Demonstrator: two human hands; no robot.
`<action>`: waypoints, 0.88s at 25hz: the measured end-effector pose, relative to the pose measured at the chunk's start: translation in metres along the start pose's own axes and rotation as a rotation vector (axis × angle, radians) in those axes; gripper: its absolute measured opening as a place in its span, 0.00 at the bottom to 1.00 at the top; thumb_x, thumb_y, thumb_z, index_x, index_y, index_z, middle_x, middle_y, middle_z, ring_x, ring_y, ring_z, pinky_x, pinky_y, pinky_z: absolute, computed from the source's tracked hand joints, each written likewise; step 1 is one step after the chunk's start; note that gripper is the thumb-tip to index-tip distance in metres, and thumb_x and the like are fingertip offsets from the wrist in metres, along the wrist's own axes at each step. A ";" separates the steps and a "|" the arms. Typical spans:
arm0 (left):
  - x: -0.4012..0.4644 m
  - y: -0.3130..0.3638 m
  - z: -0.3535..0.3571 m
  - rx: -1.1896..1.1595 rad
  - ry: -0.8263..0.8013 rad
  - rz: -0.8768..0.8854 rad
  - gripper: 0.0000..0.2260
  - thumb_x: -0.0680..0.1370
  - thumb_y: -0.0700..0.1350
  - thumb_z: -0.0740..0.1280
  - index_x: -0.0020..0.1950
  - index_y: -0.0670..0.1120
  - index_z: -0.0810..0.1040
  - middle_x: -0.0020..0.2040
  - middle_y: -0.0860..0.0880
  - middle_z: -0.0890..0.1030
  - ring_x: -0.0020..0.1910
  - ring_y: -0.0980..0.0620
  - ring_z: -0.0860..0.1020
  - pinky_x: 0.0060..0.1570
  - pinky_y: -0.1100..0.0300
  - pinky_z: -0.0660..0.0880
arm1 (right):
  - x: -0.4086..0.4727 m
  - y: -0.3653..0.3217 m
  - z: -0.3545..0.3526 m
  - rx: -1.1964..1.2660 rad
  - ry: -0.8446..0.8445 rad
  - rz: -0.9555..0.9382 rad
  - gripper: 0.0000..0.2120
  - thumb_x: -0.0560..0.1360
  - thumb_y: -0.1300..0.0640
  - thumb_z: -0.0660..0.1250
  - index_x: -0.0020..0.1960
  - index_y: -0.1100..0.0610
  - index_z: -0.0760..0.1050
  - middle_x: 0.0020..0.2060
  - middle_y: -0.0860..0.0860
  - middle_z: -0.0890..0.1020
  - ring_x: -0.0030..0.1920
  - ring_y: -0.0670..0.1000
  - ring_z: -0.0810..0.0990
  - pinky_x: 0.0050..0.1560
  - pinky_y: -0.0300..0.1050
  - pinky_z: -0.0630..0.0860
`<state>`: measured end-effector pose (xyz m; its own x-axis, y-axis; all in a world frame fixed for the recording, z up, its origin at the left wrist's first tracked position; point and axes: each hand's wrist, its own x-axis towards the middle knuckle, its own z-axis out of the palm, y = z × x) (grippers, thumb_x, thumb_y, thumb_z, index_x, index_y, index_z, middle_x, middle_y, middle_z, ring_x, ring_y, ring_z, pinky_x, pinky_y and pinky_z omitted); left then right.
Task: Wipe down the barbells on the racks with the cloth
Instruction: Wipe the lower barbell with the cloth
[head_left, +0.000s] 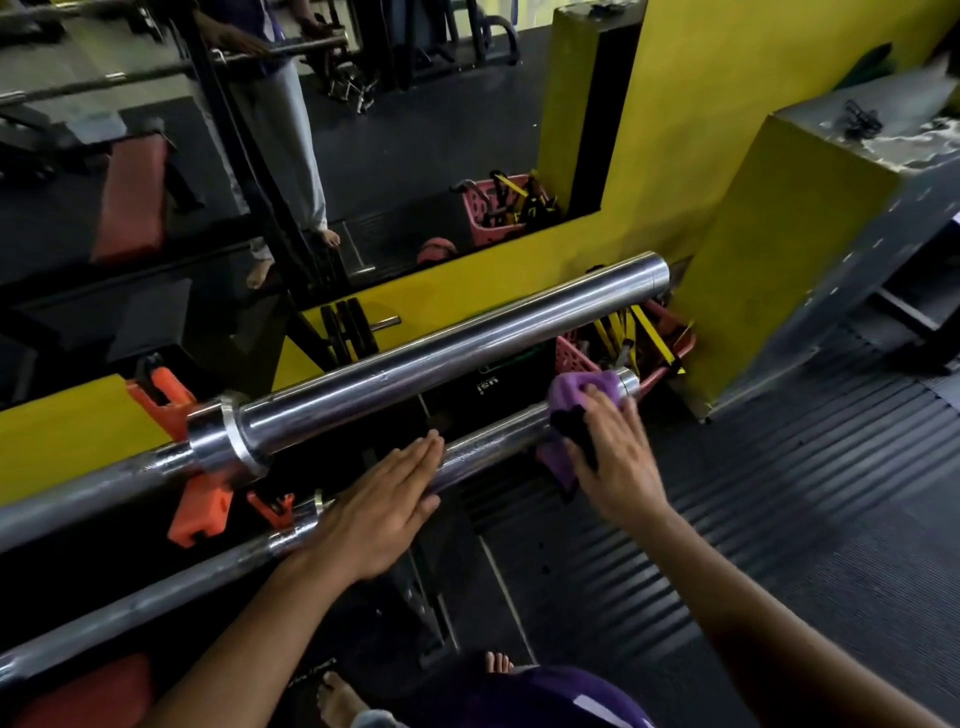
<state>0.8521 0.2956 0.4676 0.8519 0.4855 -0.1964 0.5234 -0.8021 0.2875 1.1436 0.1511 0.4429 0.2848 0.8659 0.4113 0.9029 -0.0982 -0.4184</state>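
Two barbells run diagonally, lower left to upper right of frame. Right hand (615, 457) wraps the purple cloth (569, 415) around the near barbell (488, 444) close to its end cap, right of centre, fingers curled over cloth and bar. Left hand (382, 512) lies flat on the same bar, centre frame, fingers straight and together, gripping nothing. Upper barbell (441, 353) sits just behind it on orange rack hooks (200, 506)

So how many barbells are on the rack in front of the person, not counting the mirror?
2. The upper barbell lies nearer the mirror; the lower barbell lies closer, under the left hand, the right hand gripping the purple cloth near its end. Others may be out of frame.
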 end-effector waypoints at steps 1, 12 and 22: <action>0.000 0.001 0.000 -0.006 0.003 -0.001 0.39 0.74 0.71 0.27 0.81 0.54 0.34 0.80 0.60 0.34 0.75 0.70 0.32 0.74 0.69 0.32 | 0.005 0.014 -0.008 0.011 0.035 0.072 0.23 0.78 0.57 0.67 0.72 0.60 0.68 0.67 0.57 0.75 0.72 0.57 0.71 0.74 0.60 0.64; 0.000 0.002 -0.003 0.023 -0.034 -0.004 0.35 0.75 0.69 0.29 0.80 0.55 0.31 0.80 0.58 0.33 0.79 0.63 0.36 0.78 0.62 0.38 | 0.086 -0.032 -0.007 -0.247 -0.414 0.114 0.20 0.77 0.41 0.61 0.61 0.54 0.76 0.49 0.52 0.82 0.52 0.54 0.81 0.58 0.49 0.73; 0.000 0.002 -0.001 0.040 -0.009 0.011 0.35 0.76 0.68 0.31 0.80 0.54 0.32 0.81 0.57 0.34 0.78 0.65 0.35 0.78 0.62 0.37 | 0.092 0.044 -0.043 0.019 -0.243 0.580 0.22 0.79 0.43 0.61 0.67 0.54 0.72 0.61 0.60 0.79 0.62 0.63 0.78 0.56 0.54 0.74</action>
<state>0.8531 0.2945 0.4687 0.8575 0.4732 -0.2019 0.5124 -0.8208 0.2526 1.2236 0.2059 0.4968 0.6437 0.7609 -0.0817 0.6165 -0.5789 -0.5337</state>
